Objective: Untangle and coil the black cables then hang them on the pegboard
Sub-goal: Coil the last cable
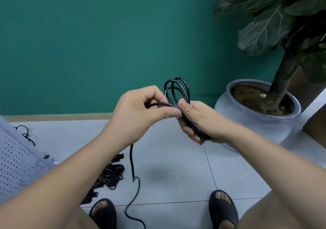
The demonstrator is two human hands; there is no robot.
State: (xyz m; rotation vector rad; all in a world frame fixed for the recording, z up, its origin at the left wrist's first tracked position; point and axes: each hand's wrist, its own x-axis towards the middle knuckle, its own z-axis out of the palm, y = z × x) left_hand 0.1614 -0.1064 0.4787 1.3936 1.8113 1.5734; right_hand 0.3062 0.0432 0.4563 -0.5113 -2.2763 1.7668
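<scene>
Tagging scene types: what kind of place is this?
Likely an indoor room corner, home or office. Grey tiled floor meets a teal wall; a potted plant stands right, a white pegboard leans left.

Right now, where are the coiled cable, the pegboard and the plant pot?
coiled cable (pixel 177 89), head view, on the loops above the right hand (pixel 199 119).
pegboard (pixel 15 160), head view, on its perforated face.
plant pot (pixel 254 123), head view, on its grey outer wall.
</scene>
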